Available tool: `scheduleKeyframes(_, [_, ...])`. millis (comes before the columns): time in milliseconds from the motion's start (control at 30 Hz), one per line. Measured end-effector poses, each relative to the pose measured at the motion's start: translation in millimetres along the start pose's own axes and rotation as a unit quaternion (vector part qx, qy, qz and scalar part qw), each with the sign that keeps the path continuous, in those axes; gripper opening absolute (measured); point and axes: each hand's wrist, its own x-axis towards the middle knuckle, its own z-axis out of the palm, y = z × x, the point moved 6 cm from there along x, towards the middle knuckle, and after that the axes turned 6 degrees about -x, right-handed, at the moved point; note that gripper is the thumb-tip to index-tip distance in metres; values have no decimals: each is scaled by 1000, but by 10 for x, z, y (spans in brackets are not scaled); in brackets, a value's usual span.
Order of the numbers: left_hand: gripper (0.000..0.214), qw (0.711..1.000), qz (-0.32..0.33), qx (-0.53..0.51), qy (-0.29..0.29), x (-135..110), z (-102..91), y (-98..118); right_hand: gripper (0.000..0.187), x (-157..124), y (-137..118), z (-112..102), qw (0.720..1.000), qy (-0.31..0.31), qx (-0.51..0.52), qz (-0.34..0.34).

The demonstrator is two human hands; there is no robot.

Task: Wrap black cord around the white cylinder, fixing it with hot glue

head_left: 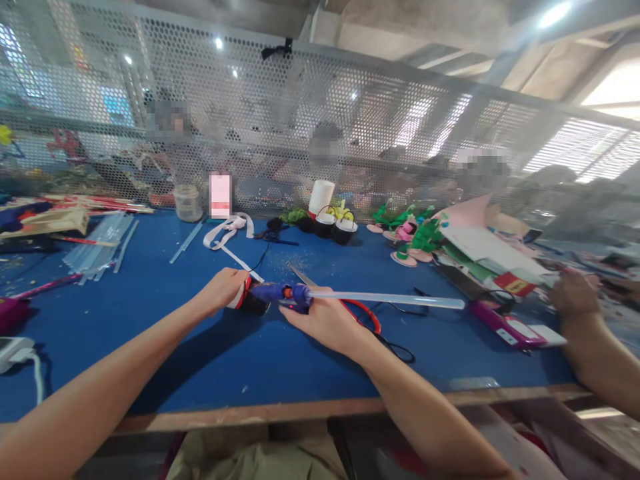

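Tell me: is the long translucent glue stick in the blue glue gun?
Partly in: the glue stick enters the gun from behind; much projects outside.

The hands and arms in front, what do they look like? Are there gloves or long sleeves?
The left hand and right hand are bare, with no gloves. No sleeves show on the forearms, and I see no watch or bracelet. Any rings are too small to tell.

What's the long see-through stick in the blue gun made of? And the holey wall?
Long stick: maybe plastic or hard glue, smooth and shiny; it looks milky and see-through.
Holey wall: probably metal, dull grey; rows of little holes run across it.
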Motion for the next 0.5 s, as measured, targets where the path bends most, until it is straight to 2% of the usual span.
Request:
scheduleKeyframes(333, [22,1000,-8,15,12,-8,-11,11,11,-19,-78,-8,998,-52,-21,-3])
scheduleKeyframes(500, [22,1000,-10,23,14,0,-13,9,10,-27,-82,-15,998,-50,-36,-6])
